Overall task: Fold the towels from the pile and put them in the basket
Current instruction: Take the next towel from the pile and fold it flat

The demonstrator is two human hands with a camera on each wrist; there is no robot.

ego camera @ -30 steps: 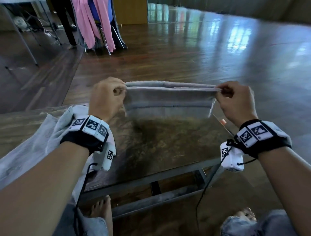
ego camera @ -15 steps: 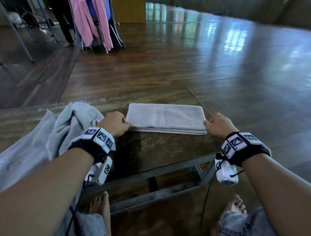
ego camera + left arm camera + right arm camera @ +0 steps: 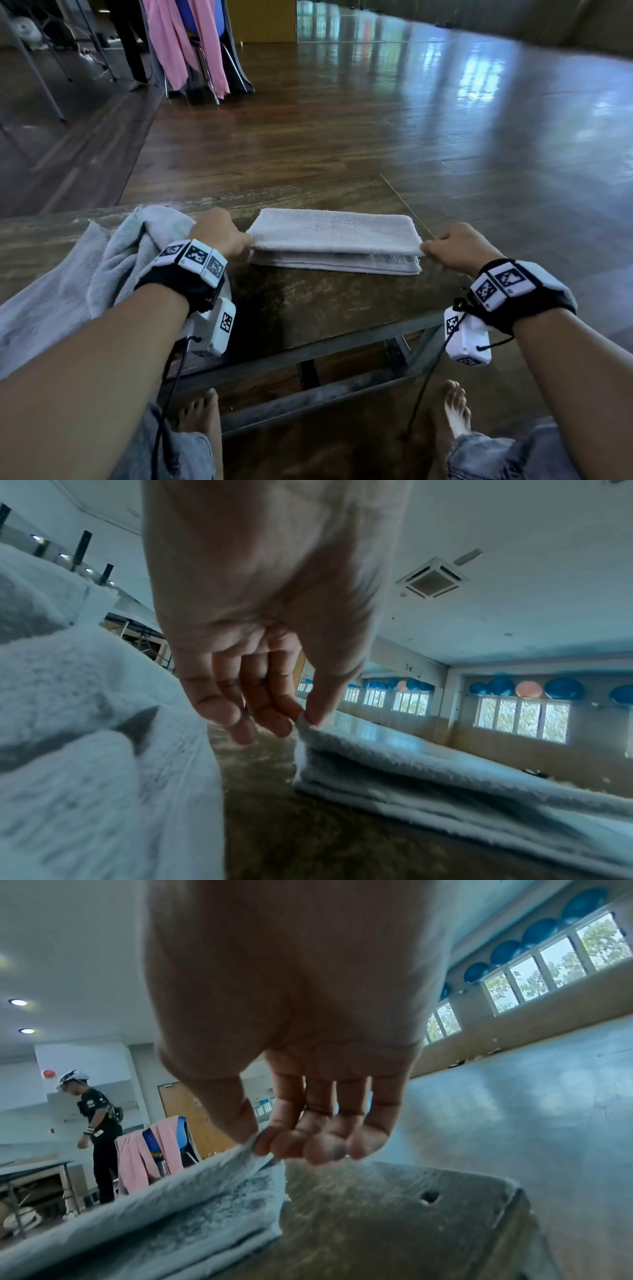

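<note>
Two hands, left hand (image 3: pixel 219 233), right hand (image 3: pixel 457 247), pinching folded towel (image 3: pixel 335 236) corners

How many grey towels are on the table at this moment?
2. A folded towel lies mid-table, its near corners pinched by the left hand and right hand. A crumpled towel lies at the left; it may hide more.

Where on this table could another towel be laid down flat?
Bare table lies between the folded towel and the near edge. The left hand and right hand pinch that towel's near corners. Left is crowded by the towel pile.
</note>
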